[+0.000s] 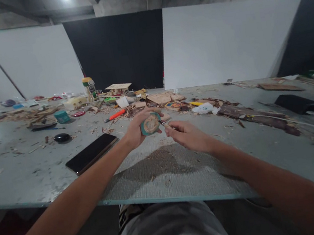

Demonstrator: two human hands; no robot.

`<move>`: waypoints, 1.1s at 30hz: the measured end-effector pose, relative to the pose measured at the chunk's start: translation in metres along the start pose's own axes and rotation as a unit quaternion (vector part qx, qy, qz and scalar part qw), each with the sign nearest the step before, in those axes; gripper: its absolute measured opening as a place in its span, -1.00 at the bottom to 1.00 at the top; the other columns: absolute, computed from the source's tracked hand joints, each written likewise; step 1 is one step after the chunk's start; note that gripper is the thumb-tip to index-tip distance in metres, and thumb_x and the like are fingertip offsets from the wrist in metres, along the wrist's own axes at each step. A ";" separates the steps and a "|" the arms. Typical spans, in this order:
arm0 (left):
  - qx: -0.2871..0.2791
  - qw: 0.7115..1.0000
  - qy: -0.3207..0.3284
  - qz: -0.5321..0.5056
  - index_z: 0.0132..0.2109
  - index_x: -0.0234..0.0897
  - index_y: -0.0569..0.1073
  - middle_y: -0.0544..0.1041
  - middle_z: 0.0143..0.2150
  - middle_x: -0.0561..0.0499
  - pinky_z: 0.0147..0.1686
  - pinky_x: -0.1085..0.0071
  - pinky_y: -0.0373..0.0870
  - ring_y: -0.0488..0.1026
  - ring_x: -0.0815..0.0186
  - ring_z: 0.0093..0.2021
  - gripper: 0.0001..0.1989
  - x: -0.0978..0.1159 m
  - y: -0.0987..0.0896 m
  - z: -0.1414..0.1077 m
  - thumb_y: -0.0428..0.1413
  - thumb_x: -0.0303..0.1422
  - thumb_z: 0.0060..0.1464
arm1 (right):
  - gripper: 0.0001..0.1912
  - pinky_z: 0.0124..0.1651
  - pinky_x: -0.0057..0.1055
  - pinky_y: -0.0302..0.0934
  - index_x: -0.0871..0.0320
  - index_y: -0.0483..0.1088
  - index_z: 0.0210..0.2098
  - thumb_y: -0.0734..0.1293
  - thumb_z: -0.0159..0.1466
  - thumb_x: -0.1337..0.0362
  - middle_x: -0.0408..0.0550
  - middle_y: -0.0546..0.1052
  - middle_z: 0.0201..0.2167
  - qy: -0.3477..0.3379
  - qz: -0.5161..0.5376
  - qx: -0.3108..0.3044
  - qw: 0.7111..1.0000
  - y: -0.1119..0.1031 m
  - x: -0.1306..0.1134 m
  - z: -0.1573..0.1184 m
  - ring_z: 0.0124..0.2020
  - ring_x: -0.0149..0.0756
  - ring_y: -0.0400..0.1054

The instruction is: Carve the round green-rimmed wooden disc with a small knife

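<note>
Above the near part of the table, my left hand is closed around a round wooden piece. Its rim is teal, and its pale face has a carved-looking, uneven surface. My right hand pinches a slim tool with a light shaft and a dark tip. That tip meets, or nearly meets, the right edge of the wooden piece; whether it is a brush or a carving blade I cannot tell. Beside my left forearm lies a black phone. Small wood shavings are scattered on the tabletop under both hands.
An orange-handled cutter lies beyond my hands, near wood scraps. Left are a teal jar and a black mouse-like object. Bark, a white cable and a black pouch-like object lie right.
</note>
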State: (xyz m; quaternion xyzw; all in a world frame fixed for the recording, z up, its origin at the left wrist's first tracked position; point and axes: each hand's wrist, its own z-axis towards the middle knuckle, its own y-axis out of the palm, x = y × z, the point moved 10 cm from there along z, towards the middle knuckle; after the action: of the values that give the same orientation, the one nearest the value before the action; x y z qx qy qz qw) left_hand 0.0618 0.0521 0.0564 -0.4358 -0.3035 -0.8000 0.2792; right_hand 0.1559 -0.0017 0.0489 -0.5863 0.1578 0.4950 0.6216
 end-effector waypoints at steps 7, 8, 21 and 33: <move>-0.028 0.999 0.006 -0.041 -0.13 -0.37 0.49 0.55 -0.19 -0.17 -0.28 0.26 0.48 0.53 0.14 -0.23 -0.62 0.000 0.009 -0.001 0.02 -0.15 0.08 | -0.59 -0.46 -0.43 -0.05 0.15 0.32 -0.37 0.05 0.41 0.04 -0.22 0.19 -0.61 0.017 -0.058 -0.012 0.998 0.015 -0.001 -0.003 -0.58 -0.42 0.09; -0.031 0.999 0.008 -0.039 -0.13 -0.38 0.50 0.55 -0.19 -0.18 -0.27 0.26 0.47 0.53 0.14 -0.22 -0.62 0.000 0.010 -0.001 0.02 -0.17 0.07 | -0.59 -0.46 -0.42 -0.04 0.15 0.31 -0.38 0.05 0.41 0.04 -0.22 0.20 -0.62 0.022 -0.064 -0.012 0.998 0.015 -0.001 -0.003 -0.58 -0.41 0.09; -0.054 0.997 0.038 0.035 -0.17 -0.35 0.49 0.52 -0.14 -0.18 -0.18 0.29 0.38 0.47 0.18 -0.17 -0.67 0.006 0.018 -0.004 -0.01 -0.24 0.03 | -0.51 -0.65 -0.49 -0.15 0.09 0.08 -0.53 0.02 0.39 -0.09 -0.29 0.07 -0.68 0.119 0.097 -0.058 0.986 0.037 0.009 -0.011 -0.71 -0.51 -0.09; -0.059 0.983 0.059 0.166 -0.11 -0.28 0.45 0.44 -0.10 -0.13 -0.11 0.27 0.32 0.38 0.19 -0.12 -0.67 0.011 0.022 -0.012 -0.09 -0.20 0.15 | -0.65 -0.49 -0.38 -0.15 0.11 0.14 -0.53 0.13 0.37 0.15 -0.12 0.26 -0.58 0.016 -0.170 0.045 0.984 0.014 -0.014 -0.006 -0.57 -0.40 0.04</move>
State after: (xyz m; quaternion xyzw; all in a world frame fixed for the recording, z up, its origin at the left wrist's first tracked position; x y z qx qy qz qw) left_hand 0.0659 0.0271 0.0661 -0.4479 -0.1624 -0.7830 0.3999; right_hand 0.1408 -0.0156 0.0501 -0.5836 0.0874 0.3649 0.7202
